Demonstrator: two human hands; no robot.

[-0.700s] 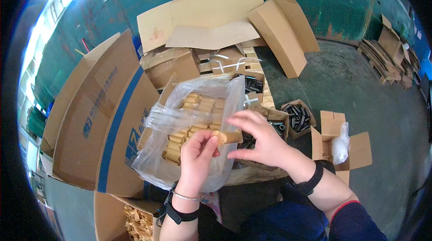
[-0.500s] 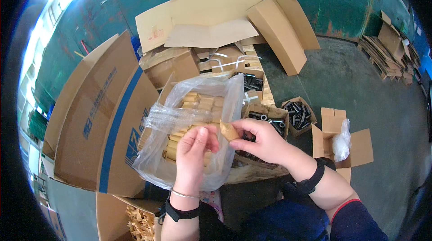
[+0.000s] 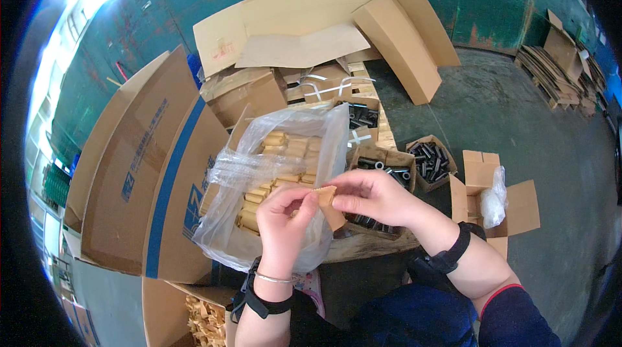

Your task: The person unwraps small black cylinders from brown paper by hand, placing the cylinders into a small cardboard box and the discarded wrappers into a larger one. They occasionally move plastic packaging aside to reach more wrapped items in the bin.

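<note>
A small brown paper bag point(image 3: 331, 209) hangs tilted between my hands, its top edge uppermost. My left hand point(image 3: 285, 214) pinches the top edge from the left with thumb and fingers. My right hand point(image 3: 379, 199) grips the same bag from the right, thumb on its near side. Whether anything is inside the bag cannot be seen. Below and behind my hands is a box lined with a clear plastic bag point(image 3: 223, 233). Rows of tan paper-wrapped rolls point(image 3: 253, 208) lie in it, partly under a strip of bubble wrap point(image 3: 249, 169).
Cartons of black tubular parts point(image 3: 431, 160) stand to the right. Beyond them is an open carton with white plastic point(image 3: 494, 198). Crumpled brown paper fills a box point(image 3: 207, 321) at lower left. Tall cardboard flaps point(image 3: 123, 165) rise on the left; flattened cardboard point(image 3: 278, 20) leans behind.
My left hand has moved right and now pinches the paper bag's top edge. The bag has turned, its wider end up, and looks more opened out in my right hand.
</note>
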